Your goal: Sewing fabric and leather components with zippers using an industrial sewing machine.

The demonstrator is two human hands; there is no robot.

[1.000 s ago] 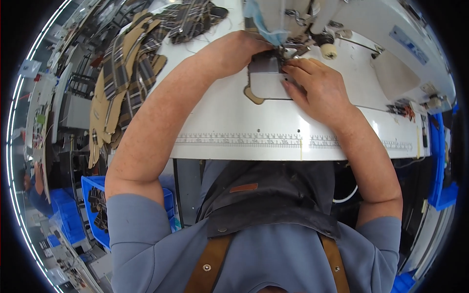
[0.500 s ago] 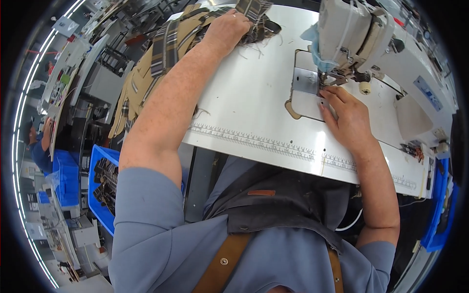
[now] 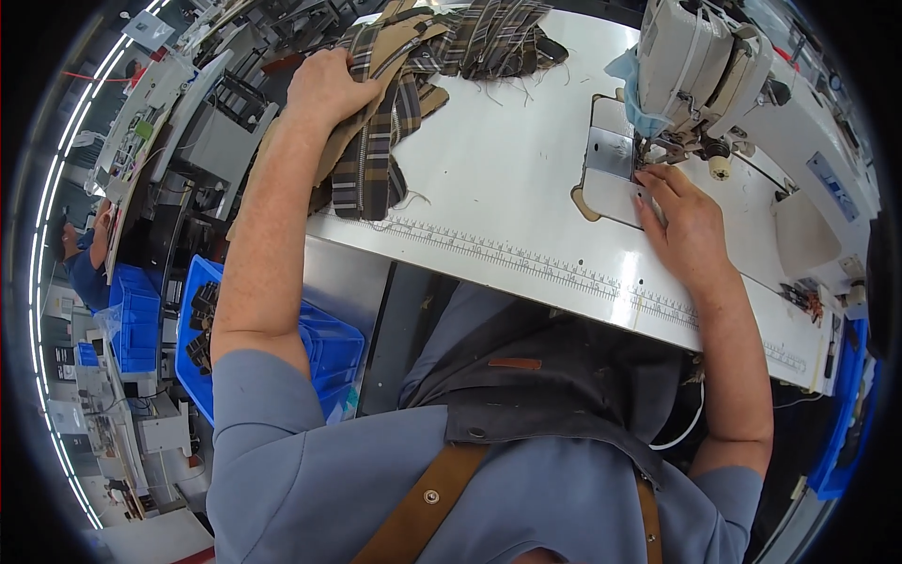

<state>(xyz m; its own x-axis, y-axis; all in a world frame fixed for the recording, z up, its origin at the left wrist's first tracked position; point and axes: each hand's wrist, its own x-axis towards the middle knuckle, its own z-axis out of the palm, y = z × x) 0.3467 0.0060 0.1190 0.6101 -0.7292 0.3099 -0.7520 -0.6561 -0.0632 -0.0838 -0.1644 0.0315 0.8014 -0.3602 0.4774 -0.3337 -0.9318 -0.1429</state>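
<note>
My left hand (image 3: 331, 86) is at the far left of the sewing table, fingers closed over the edge of a pile of tan and dark plaid fabric pieces (image 3: 376, 164). A bunch of dark plaid pieces (image 3: 503, 38) with frayed threads lies just right of that pile. My right hand (image 3: 688, 226) rests beside the metal needle plate (image 3: 611, 155) of a white sewing machine (image 3: 695, 66). Its fingertips are by the presser foot, the thumb apart from the index finger, and I see no fabric under them.
A ruler strip (image 3: 507, 254) runs along the near edge of the white tabletop (image 3: 498, 169). Blue bins (image 3: 329, 352) stand below on the left, one with dark pieces inside. Another blue bin (image 3: 850, 414) is at the right. A co-worker (image 3: 89, 258) is at the far left.
My left hand has moved left and nearer, from the dark plaid bunch to the tan and plaid pile, whose pieces now lie farther over the table. My right hand stays by the presser foot.
</note>
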